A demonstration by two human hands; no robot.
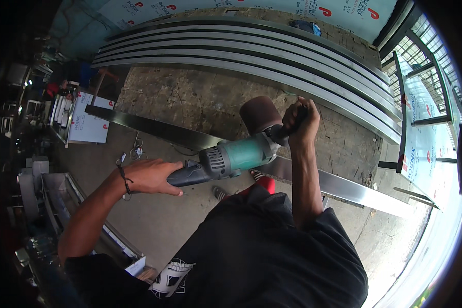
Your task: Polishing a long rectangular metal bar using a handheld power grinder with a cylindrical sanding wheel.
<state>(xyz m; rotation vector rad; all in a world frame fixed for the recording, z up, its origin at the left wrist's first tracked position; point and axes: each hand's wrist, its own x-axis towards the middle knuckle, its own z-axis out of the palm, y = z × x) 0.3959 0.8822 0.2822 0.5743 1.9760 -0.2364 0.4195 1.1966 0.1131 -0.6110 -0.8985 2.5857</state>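
Both my hands hold a drum sander [244,154] with a green motor body and a brown abrasive drum [262,114]. My left hand [154,176] is wrapped round the black rear handle. Closed on the black front handle beside the drum is my right hand [303,123]. Under the tool, a long shiny metal bar [339,186] runs along the near edge of a worn wooden workbench [190,95]. The drum appears above the wooden top, beyond the bar; whether it touches anything I cannot tell.
Several long metal bars [241,47] lie side by side along the bench's far side. A dark blue item [307,27] sits behind them. Film-covered sheeting [421,118] and dark frames stand at the right. A long metal trough [61,197] lies at the lower left.
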